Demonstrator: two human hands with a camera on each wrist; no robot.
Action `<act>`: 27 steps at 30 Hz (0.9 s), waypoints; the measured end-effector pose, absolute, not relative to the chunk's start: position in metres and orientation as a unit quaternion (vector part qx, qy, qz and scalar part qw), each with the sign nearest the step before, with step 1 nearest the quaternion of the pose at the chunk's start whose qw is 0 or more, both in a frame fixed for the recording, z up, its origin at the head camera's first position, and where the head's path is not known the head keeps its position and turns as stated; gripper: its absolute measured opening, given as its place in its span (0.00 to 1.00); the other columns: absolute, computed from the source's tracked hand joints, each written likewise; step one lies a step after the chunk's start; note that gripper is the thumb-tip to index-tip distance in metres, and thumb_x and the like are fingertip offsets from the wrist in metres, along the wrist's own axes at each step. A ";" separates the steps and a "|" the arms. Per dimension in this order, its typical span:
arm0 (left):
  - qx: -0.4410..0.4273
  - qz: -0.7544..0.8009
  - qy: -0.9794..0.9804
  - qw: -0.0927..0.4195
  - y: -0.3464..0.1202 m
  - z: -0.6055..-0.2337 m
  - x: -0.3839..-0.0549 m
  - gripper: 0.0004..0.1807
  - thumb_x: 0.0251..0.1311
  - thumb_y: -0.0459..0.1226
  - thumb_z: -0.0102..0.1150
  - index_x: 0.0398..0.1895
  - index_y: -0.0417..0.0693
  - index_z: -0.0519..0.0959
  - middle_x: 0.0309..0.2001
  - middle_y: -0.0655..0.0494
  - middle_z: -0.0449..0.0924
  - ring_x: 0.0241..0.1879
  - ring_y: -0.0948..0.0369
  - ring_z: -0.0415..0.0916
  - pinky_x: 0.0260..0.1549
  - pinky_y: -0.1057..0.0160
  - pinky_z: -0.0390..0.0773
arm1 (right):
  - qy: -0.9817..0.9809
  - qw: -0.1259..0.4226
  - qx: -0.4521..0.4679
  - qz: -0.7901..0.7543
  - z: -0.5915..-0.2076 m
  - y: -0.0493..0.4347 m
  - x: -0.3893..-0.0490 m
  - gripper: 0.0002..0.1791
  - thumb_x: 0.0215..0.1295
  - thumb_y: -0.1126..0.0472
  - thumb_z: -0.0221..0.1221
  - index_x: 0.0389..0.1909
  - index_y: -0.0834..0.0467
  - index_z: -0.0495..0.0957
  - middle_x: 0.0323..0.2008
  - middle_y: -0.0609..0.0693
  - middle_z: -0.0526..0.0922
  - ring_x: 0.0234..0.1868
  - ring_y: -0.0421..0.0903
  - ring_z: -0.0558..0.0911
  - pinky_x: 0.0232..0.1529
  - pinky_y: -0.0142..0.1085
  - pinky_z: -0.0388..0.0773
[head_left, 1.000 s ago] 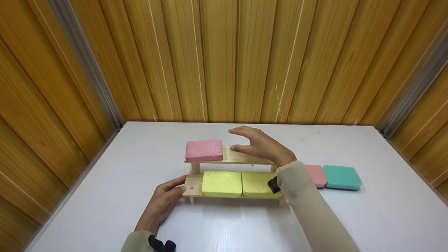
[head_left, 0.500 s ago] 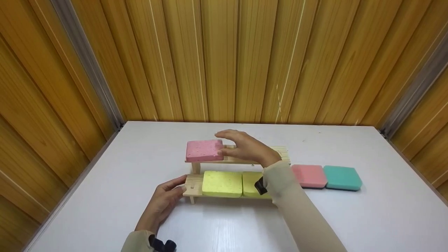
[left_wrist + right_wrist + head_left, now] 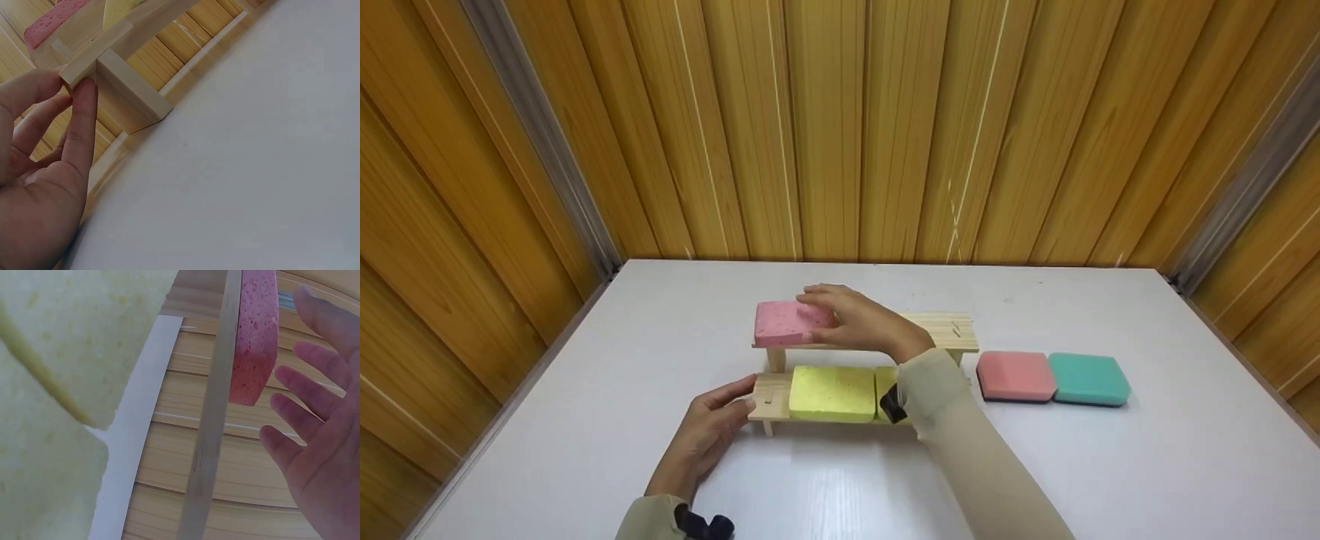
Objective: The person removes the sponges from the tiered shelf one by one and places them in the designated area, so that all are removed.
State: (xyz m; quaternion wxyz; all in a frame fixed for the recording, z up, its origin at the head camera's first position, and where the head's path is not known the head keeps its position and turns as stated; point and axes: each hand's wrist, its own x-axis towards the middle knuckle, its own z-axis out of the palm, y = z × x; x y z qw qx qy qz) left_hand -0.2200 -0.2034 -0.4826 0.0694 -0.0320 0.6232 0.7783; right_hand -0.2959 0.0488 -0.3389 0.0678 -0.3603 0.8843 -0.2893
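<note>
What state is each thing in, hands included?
Left hand: pinching end of lower shelf
Right hand: fingers spread near pink sponge, contact unclear
Pink sponge: flat on upper shelf
Yellow sponges: flat, side by side
Coral block: flat on table, dark side down
Teal block: same
Lower shelf: upright
Upper shelf: upright

Wooden rack [image 3: 949, 328]: left hand [image 3: 711, 430] pinching its lower shelf [image 3: 772, 388] at eight o'clock; right hand [image 3: 864, 322] at the pink sponge [image 3: 778, 324], ten o'clock.

way through: over upper shelf [image 3: 941, 326], right end; blocked: left end, by pink sponge [image 3: 781, 324], right hand [image 3: 866, 319]
</note>
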 end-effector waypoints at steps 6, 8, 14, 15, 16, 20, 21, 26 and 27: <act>-0.034 0.779 0.622 0.070 -0.203 -0.482 -0.219 0.30 0.57 0.28 0.59 0.65 0.35 0.68 0.68 0.40 0.64 0.59 0.55 0.74 0.58 0.63 0.77 | 0.888 0.073 -0.360 -0.278 -0.340 0.044 -0.296 0.33 0.64 0.51 0.61 0.69 0.53 0.65 0.73 0.52 0.60 0.75 0.52 0.55 0.75 0.50 0.52; -0.033 0.780 0.621 0.072 -0.203 -0.482 -0.219 0.30 0.57 0.28 0.60 0.65 0.35 0.68 0.68 0.40 0.64 0.60 0.54 0.73 0.58 0.63 0.77 | 0.890 0.077 -0.358 -0.272 -0.340 0.042 -0.295 0.33 0.65 0.51 0.60 0.69 0.51 0.65 0.73 0.52 0.59 0.75 0.52 0.56 0.75 0.50 0.53; -0.029 0.780 0.621 0.074 -0.205 -0.481 -0.217 0.30 0.57 0.29 0.60 0.65 0.34 0.67 0.68 0.39 0.64 0.59 0.55 0.74 0.58 0.63 0.77 | 0.892 0.078 -0.359 -0.262 -0.343 0.038 -0.292 0.32 0.65 0.52 0.61 0.69 0.51 0.66 0.72 0.54 0.61 0.74 0.53 0.58 0.74 0.49 0.55; -0.027 0.780 0.621 0.073 -0.205 -0.482 -0.217 0.30 0.57 0.28 0.60 0.65 0.34 0.67 0.68 0.39 0.64 0.59 0.55 0.74 0.57 0.64 0.77 | 0.893 0.074 -0.362 -0.259 -0.343 0.038 -0.292 0.31 0.65 0.52 0.61 0.68 0.52 0.67 0.72 0.54 0.62 0.73 0.53 0.59 0.74 0.49 0.56; -0.025 0.780 0.621 0.073 -0.205 -0.482 -0.216 0.30 0.58 0.28 0.59 0.66 0.34 0.67 0.68 0.39 0.64 0.58 0.56 0.74 0.57 0.64 0.78 | 0.893 0.069 -0.364 -0.257 -0.343 0.037 -0.292 0.31 0.65 0.53 0.61 0.68 0.52 0.67 0.71 0.55 0.63 0.73 0.53 0.60 0.74 0.48 0.57; -0.021 0.780 0.622 0.070 -0.206 -0.482 -0.216 0.30 0.58 0.28 0.58 0.66 0.34 0.67 0.66 0.40 0.65 0.56 0.58 0.76 0.54 0.65 0.79 | 0.894 0.053 -0.371 -0.246 -0.343 0.036 -0.291 0.28 0.65 0.54 0.61 0.66 0.53 0.70 0.68 0.55 0.66 0.70 0.53 0.63 0.73 0.47 0.59; -0.021 0.779 0.622 0.070 -0.206 -0.482 -0.216 0.30 0.58 0.28 0.59 0.66 0.34 0.67 0.66 0.40 0.66 0.56 0.58 0.76 0.54 0.66 0.79 | 0.894 0.048 -0.373 -0.245 -0.343 0.035 -0.291 0.27 0.65 0.54 0.61 0.65 0.53 0.71 0.68 0.55 0.67 0.70 0.53 0.64 0.73 0.47 0.60; -0.016 0.784 0.617 0.070 -0.205 -0.481 -0.216 0.30 0.58 0.28 0.59 0.65 0.33 0.67 0.66 0.40 0.66 0.57 0.57 0.75 0.56 0.64 0.78 | 0.893 0.029 -0.377 -0.246 -0.344 0.036 -0.290 0.25 0.64 0.56 0.61 0.63 0.54 0.73 0.65 0.56 0.70 0.67 0.53 0.68 0.71 0.46 0.64; -0.015 0.784 0.616 0.071 -0.204 -0.481 -0.216 0.30 0.58 0.28 0.59 0.65 0.33 0.67 0.66 0.40 0.66 0.57 0.57 0.75 0.57 0.64 0.78 | 0.893 0.028 -0.376 -0.245 -0.344 0.036 -0.290 0.25 0.64 0.56 0.61 0.63 0.54 0.74 0.64 0.55 0.70 0.66 0.53 0.69 0.70 0.46 0.65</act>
